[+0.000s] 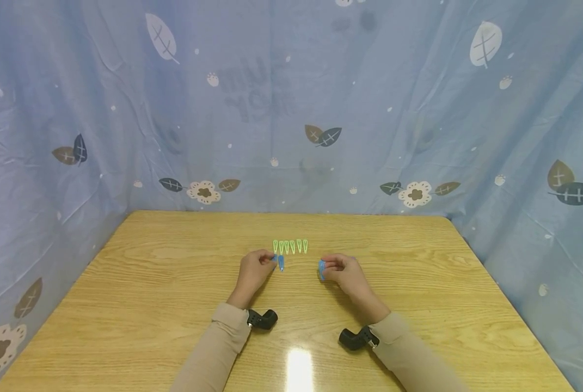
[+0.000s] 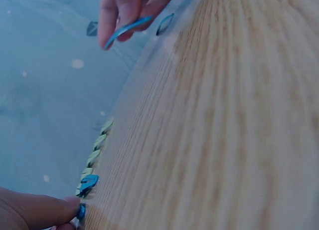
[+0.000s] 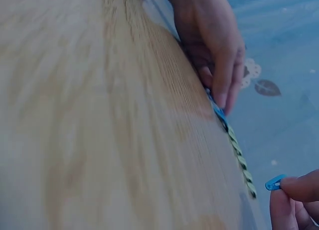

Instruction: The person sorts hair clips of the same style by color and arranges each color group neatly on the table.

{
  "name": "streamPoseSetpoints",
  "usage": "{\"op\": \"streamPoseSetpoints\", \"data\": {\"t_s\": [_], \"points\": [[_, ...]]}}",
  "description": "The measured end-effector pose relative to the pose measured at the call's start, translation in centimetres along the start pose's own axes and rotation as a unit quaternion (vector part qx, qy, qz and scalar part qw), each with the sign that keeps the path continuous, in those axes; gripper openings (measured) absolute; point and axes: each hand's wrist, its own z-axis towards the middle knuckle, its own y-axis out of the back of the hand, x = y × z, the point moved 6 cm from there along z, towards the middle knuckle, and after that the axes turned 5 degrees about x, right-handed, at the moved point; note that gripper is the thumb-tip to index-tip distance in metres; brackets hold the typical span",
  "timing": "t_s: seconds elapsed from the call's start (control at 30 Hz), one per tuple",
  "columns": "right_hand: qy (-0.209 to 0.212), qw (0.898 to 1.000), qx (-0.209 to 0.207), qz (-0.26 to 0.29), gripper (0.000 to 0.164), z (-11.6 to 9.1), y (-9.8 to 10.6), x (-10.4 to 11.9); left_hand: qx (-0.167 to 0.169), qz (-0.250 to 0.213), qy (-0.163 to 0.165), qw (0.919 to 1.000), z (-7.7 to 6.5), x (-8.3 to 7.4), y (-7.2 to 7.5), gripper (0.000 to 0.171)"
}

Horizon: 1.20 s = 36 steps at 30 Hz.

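Observation:
My left hand (image 1: pixel 255 268) pinches a blue snap hair clip (image 2: pixel 81 211) at the table surface, its fingers covering much of it. Right beside it lies a second blue hair clip (image 1: pixel 281 263), under the left part of a row of several green hair clips (image 1: pixel 287 247). My right hand (image 1: pixel 341 272) holds another blue hair clip (image 3: pixel 275 182) between thumb and fingers, raised off the table to the right of the row. Behind that hand, one more blue clip (image 2: pixel 164 24) lies on the table, mostly hidden in the head view.
The wooden table (image 1: pixel 173 261) stretches out on both sides of the hands. A blue patterned curtain (image 1: pixel 291 109) hangs along its back and sides. Each wrist carries a black camera mount, such as the left one (image 1: pixel 263 319). Light glares off the table near the front.

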Motion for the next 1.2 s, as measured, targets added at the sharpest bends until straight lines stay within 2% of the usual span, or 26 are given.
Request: {"op": "streamPoseSetpoints", "data": {"t_s": [0.27,0.53,0.67,0.9,1.2], "points": [[0.015,1.0,0.002,0.014,0.033,1.3,-2.3,0.4,-0.003,0.005,-0.004,1.0,0.0,-0.1,0.0,0.017],[0.011,1.0,-0.002,0.018,0.032,3.2,-4.3,0.4,-0.004,0.005,-0.004,1.0,0.1,-0.1,0.0,0.016],[0.02,1.0,0.006,0.015,0.032,3.2,-5.2,1.9,-0.004,0.003,-0.002,1.0,0.3,0.0,-0.1,0.017],[0.022,0.999,0.0,-0.04,0.029,4.9,-6.1,1.5,-0.004,0.003,-0.008,1.0,0.2,-0.1,0.0,0.016],[0.016,0.996,-0.011,-0.092,0.026,5.7,-6.8,2.1,-0.002,0.0,-0.005,1.0,0.1,0.1,-0.1,0.016]]}}
